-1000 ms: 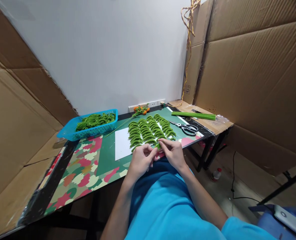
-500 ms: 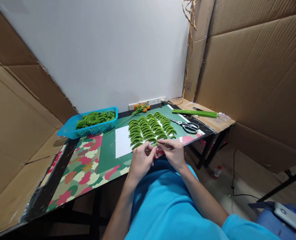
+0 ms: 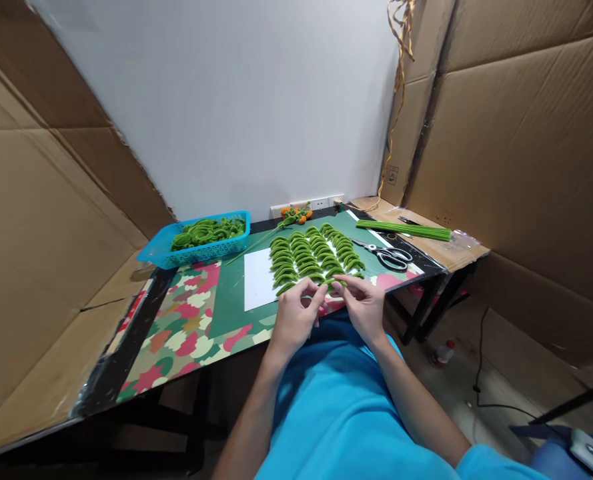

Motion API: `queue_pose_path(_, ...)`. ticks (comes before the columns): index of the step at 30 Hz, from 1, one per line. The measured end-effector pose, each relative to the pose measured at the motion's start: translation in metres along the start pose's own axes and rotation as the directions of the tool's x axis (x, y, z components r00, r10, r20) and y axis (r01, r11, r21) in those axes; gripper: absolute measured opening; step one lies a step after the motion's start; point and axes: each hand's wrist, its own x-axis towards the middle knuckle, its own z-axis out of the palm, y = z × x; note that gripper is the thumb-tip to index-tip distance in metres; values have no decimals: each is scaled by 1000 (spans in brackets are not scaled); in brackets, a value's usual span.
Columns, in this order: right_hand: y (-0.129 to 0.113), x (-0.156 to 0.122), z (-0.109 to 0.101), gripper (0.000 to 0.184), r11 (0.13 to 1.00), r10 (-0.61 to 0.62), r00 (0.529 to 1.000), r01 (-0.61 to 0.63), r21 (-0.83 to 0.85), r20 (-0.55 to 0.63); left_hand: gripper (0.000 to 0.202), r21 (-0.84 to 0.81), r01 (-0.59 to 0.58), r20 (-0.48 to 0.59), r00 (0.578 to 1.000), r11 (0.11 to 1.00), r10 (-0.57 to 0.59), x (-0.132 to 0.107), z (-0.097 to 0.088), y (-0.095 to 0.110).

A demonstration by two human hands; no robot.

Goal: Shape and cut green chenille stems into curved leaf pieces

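Between my two hands, at the table's near edge, is a short curved piece of green pipe cleaner (image 3: 333, 283). My left hand (image 3: 296, 315) pinches its left end with thumb and forefinger. The other end is in the closed fingertips of my right hand (image 3: 366, 308). Just beyond my fingers, several columns of bent green pipe cleaner pieces (image 3: 306, 256) lie on a white sheet (image 3: 259, 283). Black-handled scissors (image 3: 392, 257) rest to the right of these columns, their blades pointing left.
A blue basket (image 3: 203, 255) full of green pieces stands at the back left. Orange and green pipe cleaner flowers (image 3: 296, 215) lie by the wall. Long green pipe cleaners (image 3: 403, 229) lie at the back right. Cardboard panels (image 3: 516, 133) flank the table; a bottle (image 3: 444, 353) is on the floor.
The view has turned a little left, so the table appears further right. My fingertips have drawn slightly apart, and more of the green pipe cleaner piece shows between them.
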Motion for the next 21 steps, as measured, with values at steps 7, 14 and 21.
queue_pose_path(7,5,-8,3,25,947,-207,978,201,-252,1,42,143,-97,66,994,985,88,0,1,1)
queue_pose_path(14,10,-5,0,25,905,-307,948,318,-284,83,39,265,-127,-22,990,956,137,-2,9,2)
queue_pose_path(21,9,-6,0,26,938,-256,966,255,-237,28,44,209,-107,-12,994,972,112,0,7,1)
